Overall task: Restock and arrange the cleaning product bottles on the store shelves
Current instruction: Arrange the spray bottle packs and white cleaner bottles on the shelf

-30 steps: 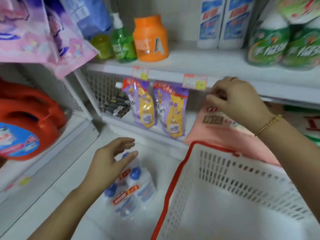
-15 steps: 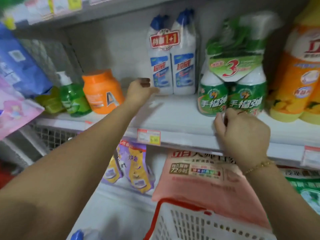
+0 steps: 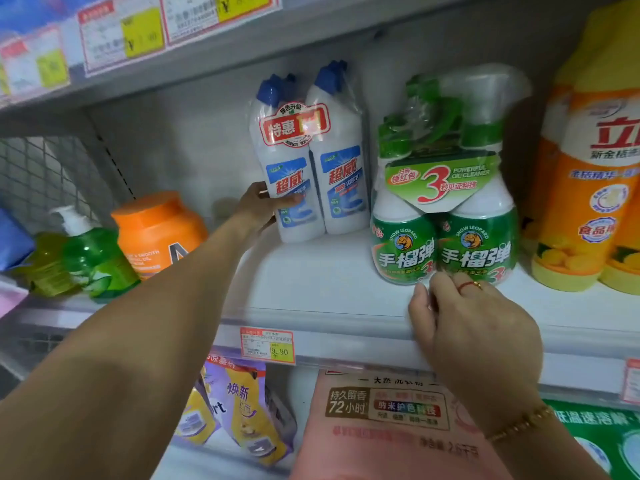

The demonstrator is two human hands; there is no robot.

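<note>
Twin pack of white bottles (image 3: 311, 174), blue caps, stands upright at the back of the shelf (image 3: 311, 282), just left of the green spray pack (image 3: 443, 237). Left grip (image 3: 258, 207) is closed on the pack's lower left side, thumb across the front label, so the pack lies to the right of the palm. Right grip (image 3: 464, 323) rests on the shelf's front edge, fingers loosely bent and holding nothing. Its fingertips are at the green pack's base, contact possibly made but unclear. Orange jar (image 3: 156, 230) stands further left.
</note>
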